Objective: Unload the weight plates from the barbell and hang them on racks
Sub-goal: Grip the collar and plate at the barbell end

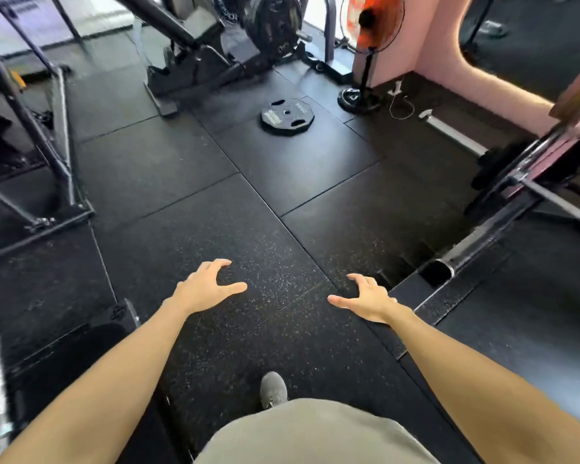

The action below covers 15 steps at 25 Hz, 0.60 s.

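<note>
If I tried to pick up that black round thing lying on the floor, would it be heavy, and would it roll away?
The weight plate looks thick and solid, so it is probably heavy for its size. It lies flat on the rubber floor, so it likely won't roll unless stood on edge. Its cut-out slots look like handholds, which should make gripping easier.

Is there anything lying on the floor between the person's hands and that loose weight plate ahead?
Nothing visible. Both the left hand and right hand are empty and outstretched, and only bare rubber floor lies between them and the weight plate, which lies flat ahead.
</note>
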Available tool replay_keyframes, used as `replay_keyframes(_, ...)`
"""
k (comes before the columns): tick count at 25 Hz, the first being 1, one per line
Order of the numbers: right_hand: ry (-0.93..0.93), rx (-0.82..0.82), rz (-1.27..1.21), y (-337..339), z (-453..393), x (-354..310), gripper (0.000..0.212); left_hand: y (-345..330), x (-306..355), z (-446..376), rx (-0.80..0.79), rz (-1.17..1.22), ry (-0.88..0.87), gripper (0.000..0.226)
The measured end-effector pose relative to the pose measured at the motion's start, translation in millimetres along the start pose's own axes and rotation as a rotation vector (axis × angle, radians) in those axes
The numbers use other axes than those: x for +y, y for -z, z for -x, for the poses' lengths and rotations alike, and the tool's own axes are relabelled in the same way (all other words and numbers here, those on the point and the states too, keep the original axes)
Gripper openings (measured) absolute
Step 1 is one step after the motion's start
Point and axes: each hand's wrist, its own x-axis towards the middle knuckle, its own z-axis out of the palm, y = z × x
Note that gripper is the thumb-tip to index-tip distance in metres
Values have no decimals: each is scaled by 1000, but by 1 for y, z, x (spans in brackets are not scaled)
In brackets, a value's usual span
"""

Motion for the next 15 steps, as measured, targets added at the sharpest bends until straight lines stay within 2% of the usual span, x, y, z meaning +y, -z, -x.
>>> replay_keyframes(7,0,20,4,53,-95,-89,94,90,-6,-102,-5,5,-9,81)
replay_keyframes(11,-17,11,31,76,-163,-121,96,122,-6,-173,-63,-4,-22,84)
replay_keyframes(15,-32,14,57,122,-257,-158,95,179,17,-271,-53,-18,-28,84)
